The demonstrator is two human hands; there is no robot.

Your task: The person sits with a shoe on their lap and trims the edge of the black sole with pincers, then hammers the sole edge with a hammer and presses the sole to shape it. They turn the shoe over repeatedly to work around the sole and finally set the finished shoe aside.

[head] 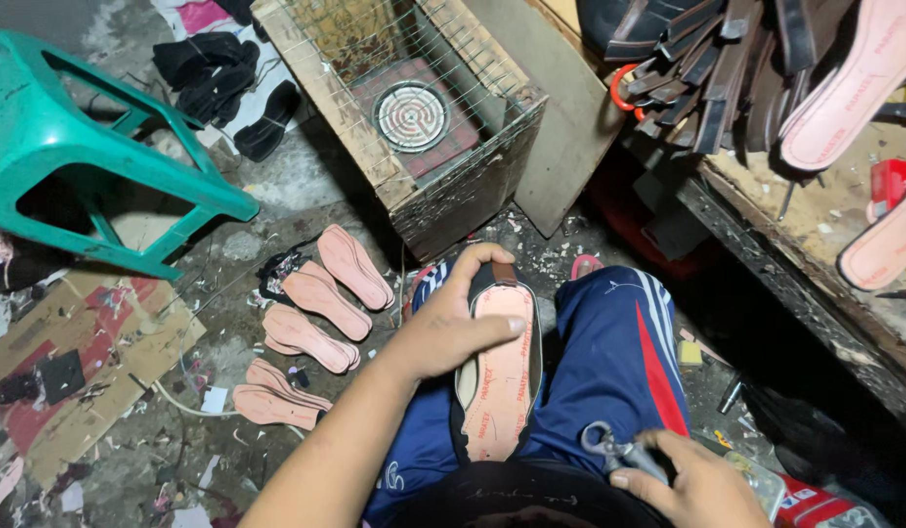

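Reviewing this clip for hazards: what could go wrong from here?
1. The left hand alone pins the pink-lined sandal sole on the knee; it could slip off.
2. The scissors in the right hand sit close to the thigh and may nick it.
3. Pink insoles lie on the littered floor, easily dirtied.

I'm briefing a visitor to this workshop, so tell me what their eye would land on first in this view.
First, the left hand pressing a pink insole on a black shoe upper on the person's lap, mid-frame, while the right hand grips a metal tool at the lower right. Next, the teal plastic stool tipped over at the upper left, and pink insoles scattered on the littered floor beside the wooden box with a heater coil.
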